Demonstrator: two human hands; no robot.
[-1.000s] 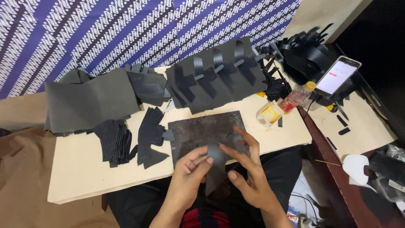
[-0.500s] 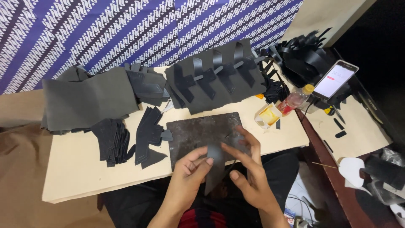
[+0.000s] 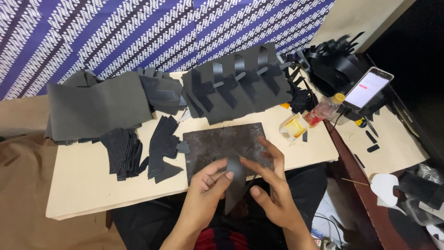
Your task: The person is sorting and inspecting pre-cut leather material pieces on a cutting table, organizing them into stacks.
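Both hands are pinching a thin, pointed black leather cut piece [image 3: 236, 183] just above the dark metal plate [image 3: 217, 143] at the bench's [image 3: 83, 185] front edge: left hand [image 3: 206, 192] gripping its left side, right hand [image 3: 270, 192] its right. It is looking light, floppy, best held by its edges.

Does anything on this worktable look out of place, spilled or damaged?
Nothing looks spilled or broken. The oddest things are a phone propped at a tilt against black strips on the right, and a few small black offcuts scattered on the side board. Both hands, left hand and right hand, pinch one dark cut piece.
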